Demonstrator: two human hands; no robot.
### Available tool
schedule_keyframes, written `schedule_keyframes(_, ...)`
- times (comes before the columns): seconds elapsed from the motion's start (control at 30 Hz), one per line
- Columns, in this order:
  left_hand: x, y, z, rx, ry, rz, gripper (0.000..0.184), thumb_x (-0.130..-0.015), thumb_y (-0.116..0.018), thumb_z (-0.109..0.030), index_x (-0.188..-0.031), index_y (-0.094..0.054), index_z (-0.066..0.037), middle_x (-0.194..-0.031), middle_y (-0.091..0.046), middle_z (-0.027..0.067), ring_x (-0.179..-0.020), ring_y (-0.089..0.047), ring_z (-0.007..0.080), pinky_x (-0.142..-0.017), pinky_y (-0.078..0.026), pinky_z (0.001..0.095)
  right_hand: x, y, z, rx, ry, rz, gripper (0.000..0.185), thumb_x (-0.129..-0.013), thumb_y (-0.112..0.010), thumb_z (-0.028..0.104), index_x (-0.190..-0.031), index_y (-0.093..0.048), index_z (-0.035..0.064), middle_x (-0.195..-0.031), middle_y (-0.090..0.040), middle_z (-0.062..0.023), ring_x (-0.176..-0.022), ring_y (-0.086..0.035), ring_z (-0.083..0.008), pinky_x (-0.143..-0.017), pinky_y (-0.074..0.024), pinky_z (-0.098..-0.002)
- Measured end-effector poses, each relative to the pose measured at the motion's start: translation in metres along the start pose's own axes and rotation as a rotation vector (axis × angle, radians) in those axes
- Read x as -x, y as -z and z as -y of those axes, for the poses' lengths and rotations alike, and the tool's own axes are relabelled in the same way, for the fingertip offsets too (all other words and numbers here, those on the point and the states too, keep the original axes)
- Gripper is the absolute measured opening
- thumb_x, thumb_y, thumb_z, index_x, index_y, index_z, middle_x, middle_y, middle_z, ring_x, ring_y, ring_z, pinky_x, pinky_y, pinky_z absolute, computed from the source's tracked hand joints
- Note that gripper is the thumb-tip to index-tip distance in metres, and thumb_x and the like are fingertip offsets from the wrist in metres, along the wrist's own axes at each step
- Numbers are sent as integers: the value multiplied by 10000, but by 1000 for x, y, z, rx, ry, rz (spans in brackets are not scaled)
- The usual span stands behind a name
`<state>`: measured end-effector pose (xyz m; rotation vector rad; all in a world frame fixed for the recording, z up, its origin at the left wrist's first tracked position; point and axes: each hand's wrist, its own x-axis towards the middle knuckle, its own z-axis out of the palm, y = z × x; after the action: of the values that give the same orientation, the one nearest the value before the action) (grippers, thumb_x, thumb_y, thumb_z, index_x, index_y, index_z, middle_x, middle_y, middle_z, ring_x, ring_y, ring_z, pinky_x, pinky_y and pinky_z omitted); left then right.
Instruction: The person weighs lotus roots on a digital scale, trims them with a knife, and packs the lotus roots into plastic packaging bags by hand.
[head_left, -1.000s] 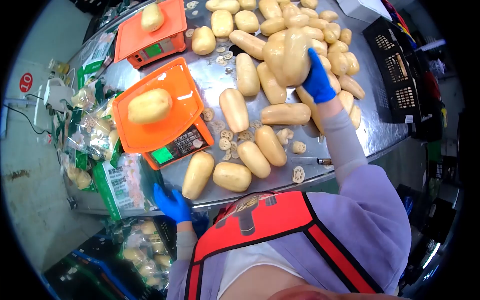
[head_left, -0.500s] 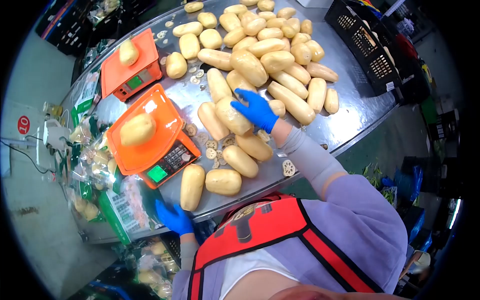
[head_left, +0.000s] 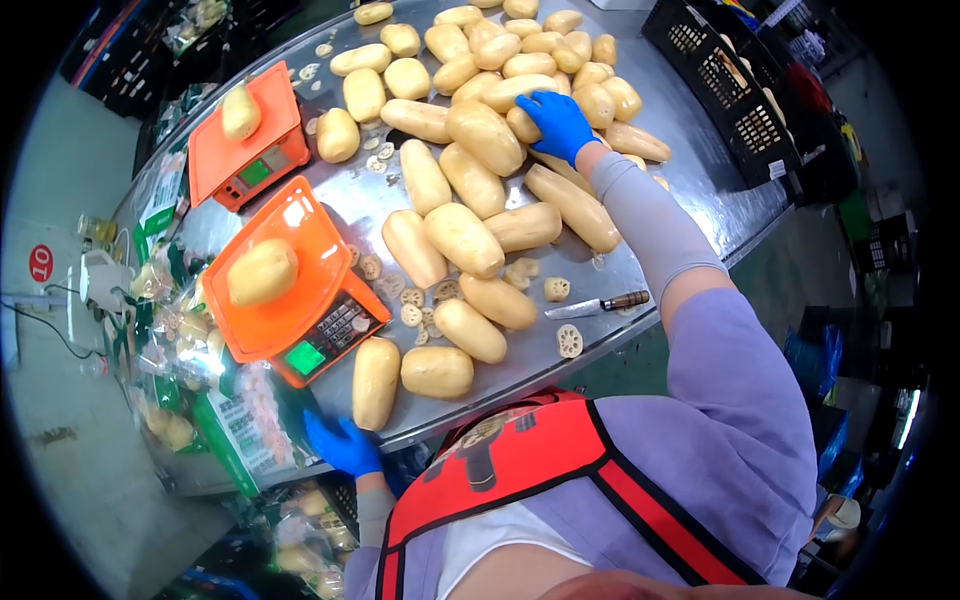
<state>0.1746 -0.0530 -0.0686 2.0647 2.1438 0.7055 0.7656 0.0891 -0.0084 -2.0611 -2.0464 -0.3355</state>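
Observation:
My right hand (head_left: 558,122), in a blue glove, reaches into the pile of peeled lotus roots. Its fingers and thumb bend round the end of one lotus root (head_left: 521,126), which the hand partly covers. Close to the table's front edge is my left hand (head_left: 343,444), also gloved in blue, with fingers apart and nothing held. It is beside a green and white printed bag (head_left: 245,425). A lotus root (head_left: 376,383) lies just above it. On the near orange scale (head_left: 310,235) rests a lotus root (head_left: 263,272).
Another orange scale (head_left: 270,110) farther back bears a lotus root (head_left: 240,112). A knife (head_left: 598,304) lies beside cut lotus slices (head_left: 569,341) near the metal table's (head_left: 700,215) front edge. A black crate (head_left: 725,85) stands at the right. Bagged lotus roots (head_left: 175,370) crowd the left.
My right hand has left a lotus root near the middle and moved up and right into the pile. The knife, earlier mostly hidden by my arm, now shows. My left hand stays about the same.

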Motion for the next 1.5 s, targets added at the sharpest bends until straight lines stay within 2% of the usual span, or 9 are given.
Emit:
schedule_keyframes(0.2,-2,3,-6,13,4,-9,609,-795,-551,-142,-1343,-346,26,-1367,-384,194,-1255,-364,333,-1052,-248,410,74,50,1,-497,-412,-327,802,-654,-762,327,-1306,-388,49,-1208,-509,-176,-1134,-488,-305,-962,-377,-378)
schedule_keyframes(0.33,-2,3,-6,39,20,-7,606,-803,-549,-133,-1347,-337,28,-1371,-378,194,-1263,-355,332,-1059,-239,408,159,81,-37,-560,-726,-439,637,-695,-737,313,-1196,-474,21,-1087,-582,-156,-986,-576,-261,-866,-443,-347)
schedule_keyframes(0.43,-3,3,-5,56,36,-1,601,-812,-548,-136,-1349,-334,28,-1371,-377,195,-1267,-351,331,-1062,-234,408,228,57,-90,-311,-1216,-236,893,-638,-725,520,-1298,-396,16,-1206,-537,-194,-1107,-530,-315,-922,-416,-374)
schedule_keyframes(0.63,-3,4,-9,28,38,9,600,-819,-546,-137,-1353,-325,27,-1376,-368,197,-1266,-350,335,-1060,-237,412,261,37,-116,-426,-1405,128,932,-672,-633,626,-1304,-394,-17,-1253,-492,-229,-1153,-486,-349,-957,-388,-389)
schedule_keyframes(0.73,-2,2,-5,-8,41,11,605,-816,-545,-135,-1354,-322,27,-1377,-365,197,-1267,-346,337,-1060,-238,415,227,31,-118,-71,-1196,109,875,-715,-596,615,-1292,-410,-16,-1237,-496,-249,-1151,-480,-366,-965,-378,-406)
schedule_keyframes(0.9,-1,1,-6,5,79,5,608,-811,-542,-132,-1355,-321,25,-1377,-365,196,-1265,-347,337,-1061,-238,415,91,35,-96,-194,-631,-317,755,-754,-629,517,-1269,-441,-3,-1228,-488,-229,-1134,-477,-363,-952,-385,-404)
schedule_keyframes(1.13,-2,2,-8,-10,71,-33,580,-824,-524,-153,-1348,-344,17,-1364,-387,194,-1246,-372,335,-1049,-259,411,29,-7,-84,172,-646,60,736,-686,-705,398,-1289,-428,81,-1270,-467,-186,-1192,-432,-324,-966,-380,-387)
schedule_keyframes(1.33,-3,0,-3,-7,58,4,591,-816,-533,-139,-1349,-336,23,-1372,-373,196,-1258,-358,338,-1058,-244,416,102,-7,-100,-395,-541,-430,668,-695,-742,243,-1256,-443,37,-1216,-498,-182,-1125,-484,-325,-965,-387,-381)
schedule_keyframes(1.5,-3,1,-6,-8,42,22,584,-817,-538,-142,-1342,-345,27,-1364,-382,201,-1253,-365,341,-1053,-251,420,160,70,-23,-1183,-807,-302,618,-739,-720,184,-1262,-439,14,-1215,-496,-118,-1112,-486,-211,-932,-411,-321)
